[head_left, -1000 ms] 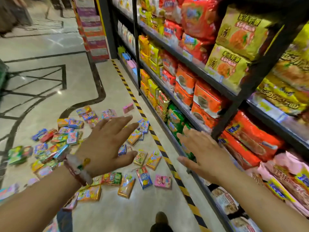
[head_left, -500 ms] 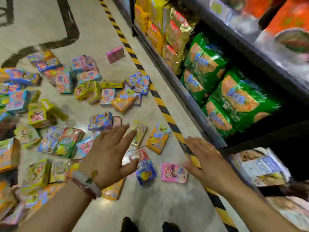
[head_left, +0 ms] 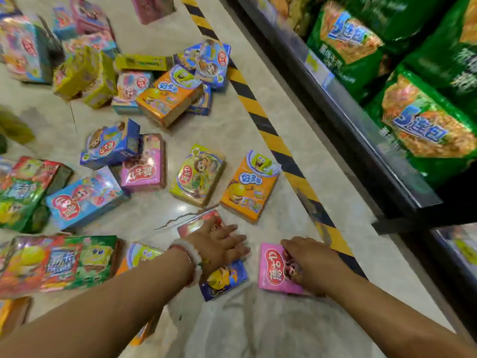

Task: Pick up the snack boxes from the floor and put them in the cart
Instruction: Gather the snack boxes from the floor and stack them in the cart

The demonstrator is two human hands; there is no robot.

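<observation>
- Pale marble floor [head_left: 232,140] fills our view, with a yellow-and-black tape strip [head_left: 258,112] running along the foot of a dark shelf [head_left: 361,140] on the right.
- On that shelf we see green noodle bags [head_left: 426,125].
- Snack boxes [head_left: 165,96] lie scattered over the floor, some piled on one another at upper left.
- Our left hand [head_left: 219,244], fingers spread and nearly straight, rests on a blue box [head_left: 224,280] lying flat near us; a beaded bracelet [head_left: 193,257] circles the wrist.
- Our right hand [head_left: 307,259] lies on a pink box [head_left: 276,270] just beside the tape; whether the fingers curl round its far edge we cannot tell.
- Beyond the hands, an orange box [head_left: 247,189] and a yellow box [head_left: 196,174] lie side by side.
- No cart is in view.
</observation>
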